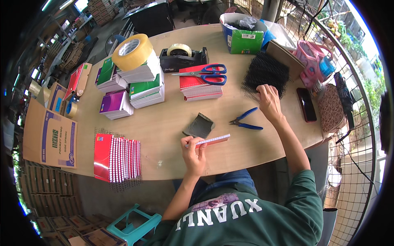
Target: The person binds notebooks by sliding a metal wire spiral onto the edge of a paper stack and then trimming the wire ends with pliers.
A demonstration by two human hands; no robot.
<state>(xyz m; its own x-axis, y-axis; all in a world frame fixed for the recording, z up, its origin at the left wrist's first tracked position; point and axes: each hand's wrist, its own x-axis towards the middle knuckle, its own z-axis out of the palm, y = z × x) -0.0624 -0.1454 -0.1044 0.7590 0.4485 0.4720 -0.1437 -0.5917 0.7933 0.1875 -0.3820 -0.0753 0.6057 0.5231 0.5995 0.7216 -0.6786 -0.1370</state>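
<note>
Pinched in my left hand [193, 156] is a thin red-covered memo pad [215, 140], its white punched edge turned up. My right hand [269, 100] reaches to the near edge of a pile of black binding coils [266, 71], its fingers closed on a coil there; the fingertips are partly hidden. Between the hands lie blue-handled cutting pliers [247, 119]. Just beyond my left hand sits a dark grey, curved block [198, 125]. A fanned row of red memo pads [119, 158] with black coils along their edges lies at the left.
Stacked green pads [145, 91] and purple pads [115, 102] stand at the back left, topped by a tape roll [132, 51]. Behind are a tape dispenser [184, 58] and scissors [205, 74] on red pads. A phone [307, 105] and patterned pouch [331, 107] are at the right.
</note>
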